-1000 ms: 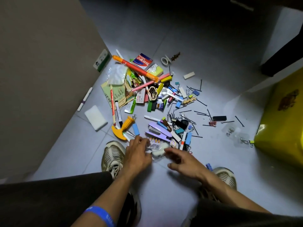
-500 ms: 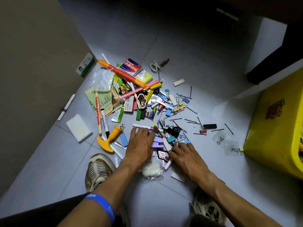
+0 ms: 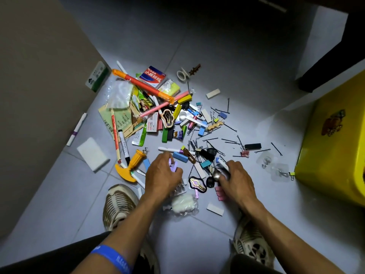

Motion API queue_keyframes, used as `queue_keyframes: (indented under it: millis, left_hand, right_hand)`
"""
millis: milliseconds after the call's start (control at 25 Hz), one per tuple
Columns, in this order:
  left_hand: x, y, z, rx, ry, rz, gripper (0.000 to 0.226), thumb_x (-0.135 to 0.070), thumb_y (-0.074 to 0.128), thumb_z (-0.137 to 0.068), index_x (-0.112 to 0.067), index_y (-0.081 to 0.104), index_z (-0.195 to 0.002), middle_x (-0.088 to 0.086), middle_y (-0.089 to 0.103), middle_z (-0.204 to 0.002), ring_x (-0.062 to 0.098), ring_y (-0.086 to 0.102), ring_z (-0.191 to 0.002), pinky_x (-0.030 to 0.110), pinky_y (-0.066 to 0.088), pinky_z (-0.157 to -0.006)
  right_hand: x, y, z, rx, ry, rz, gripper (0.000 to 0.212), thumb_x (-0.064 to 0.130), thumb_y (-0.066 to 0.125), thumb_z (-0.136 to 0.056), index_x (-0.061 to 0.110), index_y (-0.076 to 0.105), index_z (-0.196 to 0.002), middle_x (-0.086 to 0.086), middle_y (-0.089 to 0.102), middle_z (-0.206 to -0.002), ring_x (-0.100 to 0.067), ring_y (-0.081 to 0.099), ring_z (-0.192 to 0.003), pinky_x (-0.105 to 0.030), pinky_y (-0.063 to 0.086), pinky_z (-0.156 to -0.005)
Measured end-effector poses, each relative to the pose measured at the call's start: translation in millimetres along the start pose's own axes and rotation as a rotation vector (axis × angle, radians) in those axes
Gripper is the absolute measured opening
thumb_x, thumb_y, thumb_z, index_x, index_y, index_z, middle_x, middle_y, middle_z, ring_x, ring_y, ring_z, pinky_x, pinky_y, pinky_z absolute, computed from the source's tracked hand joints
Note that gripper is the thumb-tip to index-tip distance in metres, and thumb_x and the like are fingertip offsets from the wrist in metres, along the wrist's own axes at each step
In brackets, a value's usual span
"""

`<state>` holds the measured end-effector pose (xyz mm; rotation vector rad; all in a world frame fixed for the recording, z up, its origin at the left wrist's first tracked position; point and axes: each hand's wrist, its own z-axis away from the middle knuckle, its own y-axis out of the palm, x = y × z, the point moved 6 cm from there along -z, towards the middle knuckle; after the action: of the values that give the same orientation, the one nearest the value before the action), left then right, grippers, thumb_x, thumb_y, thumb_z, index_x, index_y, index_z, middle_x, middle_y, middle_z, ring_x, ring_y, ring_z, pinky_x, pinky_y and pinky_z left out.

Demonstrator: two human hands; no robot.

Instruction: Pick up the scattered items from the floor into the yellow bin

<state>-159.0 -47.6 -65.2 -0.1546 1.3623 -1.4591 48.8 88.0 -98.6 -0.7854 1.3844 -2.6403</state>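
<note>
A heap of small items covers the grey tiled floor: pens, hair pins, binder clips, erasers, packets, an orange tube [image 3: 142, 86]. My left hand [image 3: 162, 177] curls round purple plastic pieces [image 3: 173, 166] at the near edge of the heap. My right hand [image 3: 236, 179] grips a metal spoon [image 3: 216, 176] together with a white pen-like item [image 3: 223, 164]. The yellow bin [image 3: 331, 147] stands on the floor at the right, about a forearm's length from my right hand. A wrapped white lump [image 3: 184, 203] lies between my wrists.
A brown wall or cabinet side [image 3: 39, 76] runs along the left. A white sponge [image 3: 92, 154] and a marker [image 3: 76, 129] lie beside it. My two shoes [image 3: 118, 204] flank the near floor. Dark furniture [image 3: 331, 56] stands behind the bin. Clear adhesive hooks [image 3: 273, 165] lie near the bin.
Both hands have closed on items from the near edge of the heap: the left round purple pieces, the right round a spoon and a white item. The camera has tilted slightly.
</note>
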Motion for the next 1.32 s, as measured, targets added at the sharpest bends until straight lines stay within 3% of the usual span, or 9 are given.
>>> queue_keyframes:
  millis: [200, 360, 440, 520, 760, 920, 1080, 1200, 1320]
  left_hand:
    - [-0.6, 18.3, 15.5, 0.116, 0.095, -0.191, 0.031, -0.033, 0.069, -0.076, -0.026, 0.04, -0.08, -0.009, 0.039, -0.078, 0.018, 0.041, -0.074, 0.029, 0.026, -0.055]
    - [27.2, 26.5, 31.4, 0.252, 0.109, -0.361, 0.04, -0.03, 0.075, -0.071, -0.026, 0.039, -0.089, -0.004, 0.041, -0.093, 0.019, 0.038, -0.088, 0.029, 0.031, -0.061]
    - [30.7, 23.6, 34.5, 0.229, 0.111, -0.374, 0.038, -0.023, 0.073, -0.069, -0.025, 0.038, -0.083, -0.006, 0.044, -0.086, 0.021, 0.041, -0.088, 0.029, 0.029, -0.057]
    - [27.9, 22.4, 33.2, 0.198, 0.11, -0.338, 0.037, -0.022, 0.073, -0.068, -0.028, 0.039, -0.081, -0.011, 0.043, -0.076, 0.02, 0.041, -0.081, 0.029, 0.028, -0.053]
    - [7.7, 15.2, 20.1, 0.061, 0.093, -0.243, 0.015, -0.037, 0.058, -0.091, -0.026, 0.047, -0.091, -0.01, 0.047, -0.069, 0.02, 0.049, -0.073, 0.03, 0.034, -0.056]
    - [0.9, 11.0, 13.8, 0.056, -0.044, -0.035, 0.016, -0.039, 0.063, -0.086, -0.026, 0.054, -0.086, -0.01, 0.056, -0.071, 0.017, 0.052, -0.066, 0.027, 0.035, -0.059]
    - [3.2, 29.6, 19.1, 0.072, -0.368, 0.326, 0.016, -0.023, 0.074, -0.077, -0.025, 0.062, -0.087, -0.006, 0.069, -0.083, 0.013, 0.061, -0.073, 0.027, 0.05, -0.066]
    - [-2.4, 51.2, 23.5, 0.089, -0.555, 0.498, 0.019, -0.018, 0.074, -0.07, -0.025, 0.067, -0.087, -0.005, 0.072, -0.083, 0.017, 0.067, -0.077, 0.035, 0.057, -0.076]
    - [-10.8, 63.0, 17.5, 0.128, -0.594, 0.797, 0.038, -0.015, 0.073, -0.059, -0.028, 0.07, -0.095, 0.0, 0.075, -0.09, 0.02, 0.071, -0.081, 0.036, 0.06, -0.076]
  right_hand:
    - [3.4, -2.3, 8.4, -0.085, -0.11, 0.04, 0.024, 0.034, 0.056, -0.091, 0.017, 0.053, -0.107, -0.002, 0.049, -0.103, -0.022, 0.048, -0.094, -0.03, 0.035, -0.067]
    - [12.7, -0.8, 32.5, 0.039, -0.33, 0.073, 0.039, 0.042, 0.062, -0.084, 0.025, 0.054, -0.118, 0.002, 0.051, -0.107, -0.018, 0.047, -0.092, -0.028, 0.039, -0.069]
    - [14.3, 15.1, 53.1, 0.148, -0.462, 0.226, 0.044, 0.046, 0.062, -0.082, 0.028, 0.053, -0.121, 0.005, 0.053, -0.116, -0.016, 0.047, -0.093, -0.026, 0.039, -0.073]
    - [8.0, 29.9, 64.6, 0.206, -0.505, 0.327, 0.035, 0.044, 0.057, -0.087, 0.029, 0.053, -0.118, 0.004, 0.053, -0.116, -0.016, 0.045, -0.094, -0.026, 0.036, -0.076]
    - [-0.8, 25.6, 61.8, 0.155, -0.375, 0.05, 0.015, 0.035, 0.052, -0.098, 0.027, 0.061, -0.107, 0.007, 0.055, -0.097, -0.013, 0.048, -0.085, -0.03, 0.043, -0.07]
    - [5.9, 3.9, 42.4, -0.122, -0.218, -0.03, 0.034, 0.04, 0.063, -0.09, 0.023, 0.053, -0.117, 0.003, 0.049, -0.104, -0.017, 0.048, -0.088, -0.03, 0.043, -0.071]
    - [21.8, 11.1, 8.1, -0.002, -0.01, 0.042, 0.065, 0.054, 0.066, -0.082, 0.018, 0.043, -0.131, -0.005, 0.048, -0.116, -0.026, 0.05, -0.103, -0.037, 0.045, -0.083]
    - [40.9, 23.7, 2.5, 0.035, -0.047, -0.053, 0.055, 0.039, 0.066, -0.086, 0.013, 0.045, -0.129, -0.008, 0.051, -0.117, -0.029, 0.053, -0.104, -0.037, 0.045, -0.083]
    - [52.0, 29.8, -7.1, 0.048, -0.021, -0.244, 0.022, 0.025, 0.059, -0.089, 0.014, 0.052, -0.107, -0.006, 0.055, -0.104, -0.029, 0.056, -0.094, -0.037, 0.046, -0.075]
